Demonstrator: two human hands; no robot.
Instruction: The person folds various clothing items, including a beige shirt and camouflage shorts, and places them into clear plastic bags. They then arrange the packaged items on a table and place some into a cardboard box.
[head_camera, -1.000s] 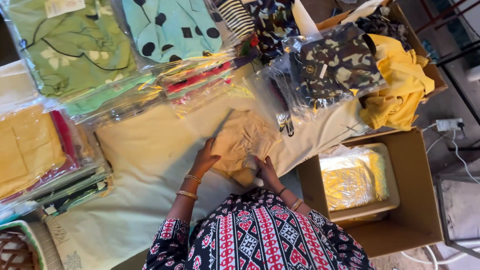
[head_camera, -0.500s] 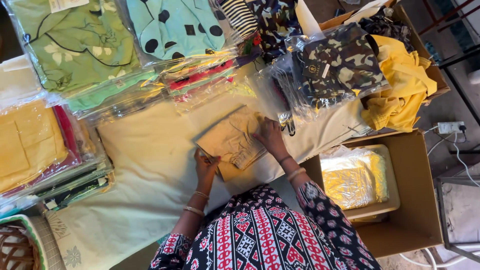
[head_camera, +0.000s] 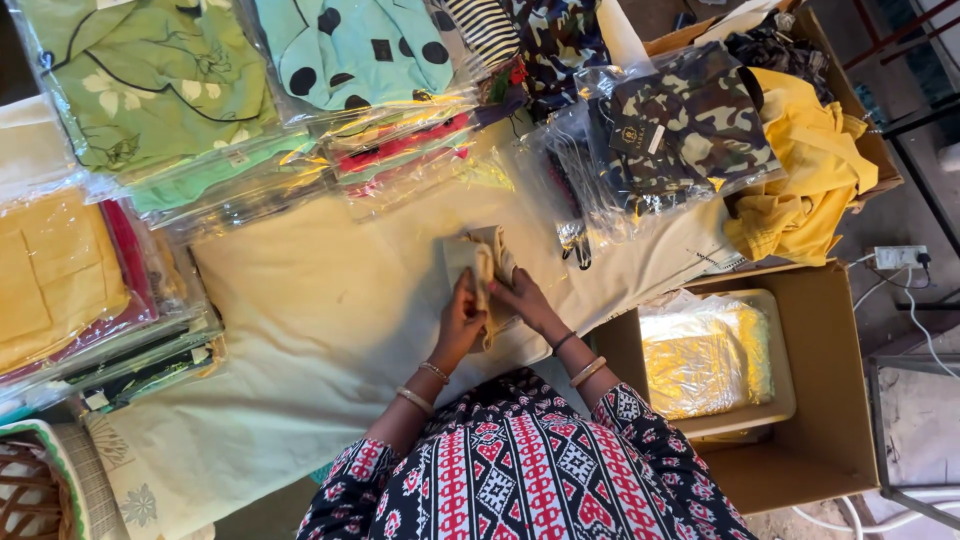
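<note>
Near the middle of the cloth-covered table (head_camera: 300, 330), the left hand (head_camera: 462, 318) and right hand (head_camera: 528, 300) are both closing around a tan garment (head_camera: 478, 262) already folded into a narrow bundle, though not yet bagged like the plastic-wrapped clothes (head_camera: 150, 90) along the far edge.

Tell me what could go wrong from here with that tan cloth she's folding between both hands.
The tan cloth is pinched upright between the left hand and right hand, off the sheet; a slack grip could let the fold fall open. The bagged stacks lean close behind it, so a forward push might nudge the slippery bags. The open box sits by her right elbow; a wide swing could knock it.
</note>
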